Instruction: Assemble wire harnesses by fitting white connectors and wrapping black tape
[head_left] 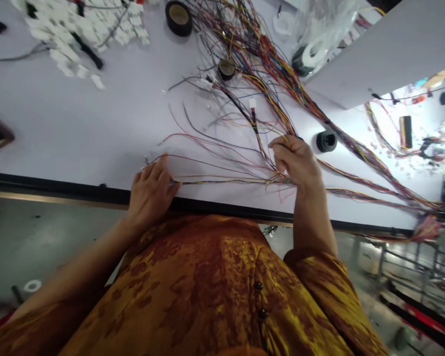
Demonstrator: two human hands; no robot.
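My left hand (153, 185) rests near the table's front edge, its fingers curled over the ends of several thin wires (215, 181). Small metal tips show just beyond its fingertips. To the right, my right hand (295, 157) is closed around a bundle of coloured wires; its fingers hide the part they grip. Loose red and dark wire ends (200, 136) fan out on the table between the hands. A small white connector (252, 103) on dark wires lies just above, left of my right hand.
A heap of white connectors (70, 44) lies at the upper left. Black tape rolls (178, 19) and a thick wire harness (311, 106) spread across the back. A black cylindrical part (326, 142) stands right of my right hand, below a grey panel (389, 49).
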